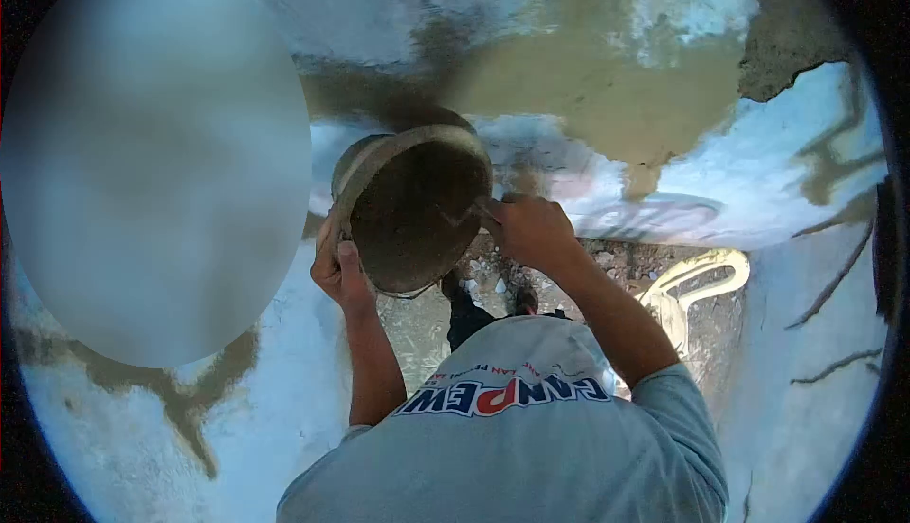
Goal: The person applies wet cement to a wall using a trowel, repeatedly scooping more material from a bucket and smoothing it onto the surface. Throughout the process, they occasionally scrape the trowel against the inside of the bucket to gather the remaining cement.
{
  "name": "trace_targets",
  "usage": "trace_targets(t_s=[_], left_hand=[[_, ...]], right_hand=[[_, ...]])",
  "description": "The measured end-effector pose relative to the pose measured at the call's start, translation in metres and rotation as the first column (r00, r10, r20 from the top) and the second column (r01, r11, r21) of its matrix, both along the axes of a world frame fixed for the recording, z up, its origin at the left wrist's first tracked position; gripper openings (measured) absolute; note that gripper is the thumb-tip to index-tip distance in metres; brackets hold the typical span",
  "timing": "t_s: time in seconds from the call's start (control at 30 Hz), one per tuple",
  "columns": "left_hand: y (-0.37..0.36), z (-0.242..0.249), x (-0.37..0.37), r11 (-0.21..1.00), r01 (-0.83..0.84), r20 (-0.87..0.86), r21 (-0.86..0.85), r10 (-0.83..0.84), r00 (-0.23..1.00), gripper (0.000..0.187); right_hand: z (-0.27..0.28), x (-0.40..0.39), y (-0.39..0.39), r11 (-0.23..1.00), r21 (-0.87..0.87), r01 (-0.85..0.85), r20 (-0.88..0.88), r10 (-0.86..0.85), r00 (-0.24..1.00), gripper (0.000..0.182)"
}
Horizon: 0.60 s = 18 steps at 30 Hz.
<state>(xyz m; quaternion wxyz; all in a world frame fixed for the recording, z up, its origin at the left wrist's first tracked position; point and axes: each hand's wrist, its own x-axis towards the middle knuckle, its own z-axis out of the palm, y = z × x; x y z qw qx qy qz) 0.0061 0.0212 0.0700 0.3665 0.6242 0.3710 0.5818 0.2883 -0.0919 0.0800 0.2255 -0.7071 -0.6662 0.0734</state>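
Both hands grip a round pan [417, 210] — left hand [339, 272] clasping its lower rim, right hand [531, 229] its side; tilted, mud-caked hollow facing the camera.

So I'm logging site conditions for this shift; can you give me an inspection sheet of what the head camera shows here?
Surface: pale wall, patchy, with wet brown plaster spread over its upper part.
Job's things: round pan, tilted toward the wall, inside coated with brown mix.
Clutter: yellow plastic object on rubble-strewn ground.
Grippers: left hand grips the pan's lower rim; right hand grips its right rim.
Cables: nothing seen.
Surroundings: grey shirt with lettering; dark shoes below.
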Motion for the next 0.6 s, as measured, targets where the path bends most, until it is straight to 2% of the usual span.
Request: trace_targets(t_s=[0.07, 0.1, 0.2, 0.23, 0.3, 0.37, 0.4, 0.5, 0.6], left_hand=[[0.002, 0.003, 0.004, 0.999, 0.013, -0.039, 0.034, -0.011, 0.999, 0.06], [0.004, 0.002, 0.01, 0.997, 0.028, -0.006, 0.072, -0.027, 1.0, 0.059], [0.001, 0.015, 0.024, 0.974, 0.078, -0.043, 0.213, -0.07, 0.997, 0.054], [-0.003, 0.022, 0.029, 0.96, 0.1, -0.079, 0.261, -0.082, 0.994, 0.052], [-0.005, 0.022, 0.03, 0.963, 0.145, -0.104, 0.229, -0.124, 0.987, 0.05], [-0.011, 0.022, 0.034, 0.959, 0.169, -0.097, 0.228, -0.15, 0.984, 0.047], [-0.011, 0.021, 0.035, 0.965, 0.156, -0.087, 0.209, -0.141, 0.986, 0.048], [-0.01, 0.015, 0.029, 0.985, 0.096, -0.065, 0.141, -0.088, 0.994, 0.05], [-0.006, 0.003, 0.019, 0.997, 0.032, -0.006, 0.073, -0.031, 0.999, 0.05]], right_hand=[[0.002, -0.002, 0.013, 1.0, 0.005, 0.026, 0.21, -0.026, 0.977, 0.027], [0.001, -0.003, 0.021, 0.998, -0.07, -0.004, 0.295, 0.024, 0.955, 0.023], [0.008, -0.009, 0.029, 0.986, -0.114, -0.117, 0.27, 0.145, 0.952, 0.017], [0.01, -0.01, 0.032, 0.975, -0.18, -0.133, 0.217, 0.171, 0.961, 0.017], [0.011, -0.01, 0.035, 0.935, -0.309, -0.174, 0.109, 0.216, 0.97, 0.018], [-0.036, -0.012, 0.035, 0.967, -0.127, -0.222, 0.062, 0.231, 0.971, 0.021], [-0.04, -0.015, 0.034, 0.97, -0.03, -0.241, 0.042, 0.242, 0.969, 0.023], [-0.043, -0.024, 0.03, 0.935, -0.085, -0.345, -0.286, 0.309, 0.907, 0.026], [-0.044, -0.029, 0.021, 0.886, 0.275, -0.373, -0.475, 0.462, 0.749, 0.031]])
